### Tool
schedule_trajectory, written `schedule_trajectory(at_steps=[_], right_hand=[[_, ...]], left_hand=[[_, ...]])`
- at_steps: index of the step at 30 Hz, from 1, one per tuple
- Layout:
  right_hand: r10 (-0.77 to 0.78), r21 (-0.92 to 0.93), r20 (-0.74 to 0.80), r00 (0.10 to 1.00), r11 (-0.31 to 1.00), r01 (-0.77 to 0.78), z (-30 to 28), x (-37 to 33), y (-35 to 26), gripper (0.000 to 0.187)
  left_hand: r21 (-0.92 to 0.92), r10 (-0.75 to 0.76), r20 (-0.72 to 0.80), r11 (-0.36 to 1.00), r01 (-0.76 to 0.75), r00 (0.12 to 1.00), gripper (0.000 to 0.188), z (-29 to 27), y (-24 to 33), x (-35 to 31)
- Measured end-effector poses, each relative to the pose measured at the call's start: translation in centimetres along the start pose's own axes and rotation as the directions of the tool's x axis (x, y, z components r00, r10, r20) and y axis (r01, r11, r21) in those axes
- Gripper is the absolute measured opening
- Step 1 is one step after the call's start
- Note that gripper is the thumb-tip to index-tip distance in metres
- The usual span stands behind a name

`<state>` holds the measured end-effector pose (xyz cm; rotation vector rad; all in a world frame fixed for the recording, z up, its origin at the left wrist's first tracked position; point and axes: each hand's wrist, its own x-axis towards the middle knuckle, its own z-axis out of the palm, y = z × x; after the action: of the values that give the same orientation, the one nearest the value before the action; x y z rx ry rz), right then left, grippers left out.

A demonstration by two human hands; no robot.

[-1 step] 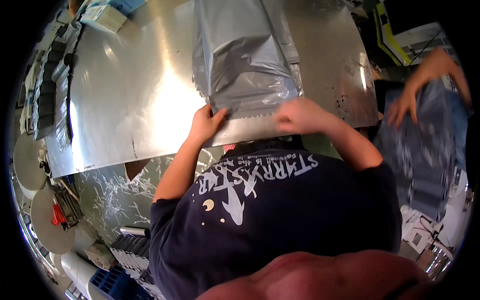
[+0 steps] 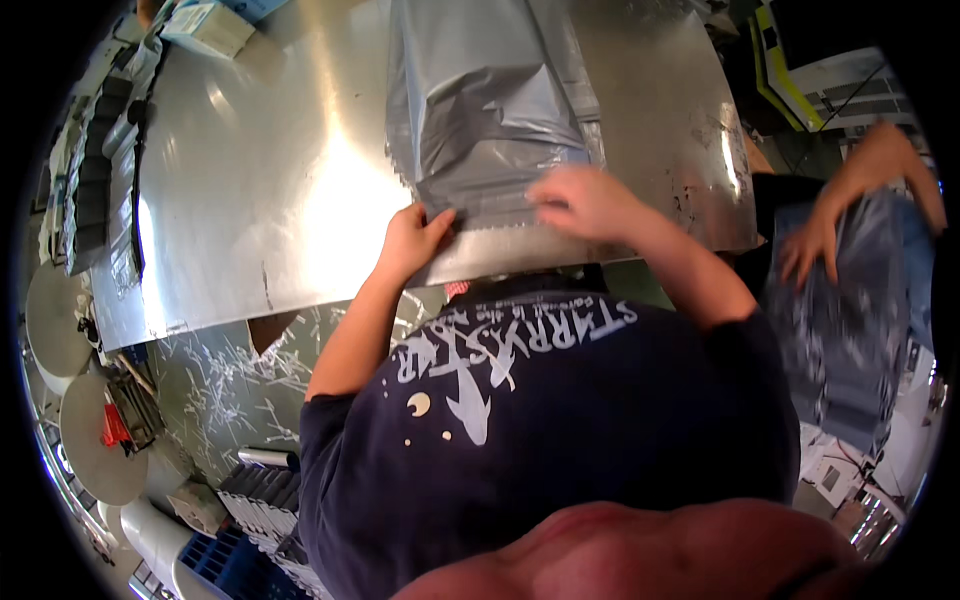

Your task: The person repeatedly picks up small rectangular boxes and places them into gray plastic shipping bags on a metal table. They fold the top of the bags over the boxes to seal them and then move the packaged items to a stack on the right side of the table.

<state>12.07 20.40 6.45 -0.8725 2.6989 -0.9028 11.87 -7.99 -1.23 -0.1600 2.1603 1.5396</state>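
Note:
A stack of grey plastic bags (image 2: 490, 120) lies lengthwise on the metal table, its serrated ends toward me. My left hand (image 2: 413, 243) pinches the near left corner, thumb on top of the plastic. Over the near right part of the stack is my right hand (image 2: 588, 204), fingers curled and blurred by motion. Whether those fingers hold any plastic cannot be made out.
The shiny metal table (image 2: 250, 190) ends just in front of me. A white and blue box (image 2: 208, 30) stands far left, near bundled grey bags (image 2: 90, 170). At right, a co-worker's hand (image 2: 812, 247) rests on more grey bags (image 2: 845, 330). White scraps (image 2: 225, 390) litter the floor.
My right hand has moved left and slightly away from me over the bags. My left hand stays at the corner. The co-worker's arm and bags have shifted slightly.

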Motion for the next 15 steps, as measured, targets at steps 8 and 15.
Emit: schedule_trajectory(at_steps=[8,15], right_hand=[[-0.3,0.108,-0.189,0.935,0.94,0.324,6.0,7.1,-2.6,0.02],[0.41,0.348,0.552,0.726,0.679,-0.647,3.4,-14.7,5.9,0.013]], left_hand=[[-0.059,0.132,0.199,0.991,-0.122,0.971,0.028,0.4,0.4,0.2],[0.473,0.227,0.422,0.771,-0.427,0.878,0.027,-5.6,2.3,-2.6]])
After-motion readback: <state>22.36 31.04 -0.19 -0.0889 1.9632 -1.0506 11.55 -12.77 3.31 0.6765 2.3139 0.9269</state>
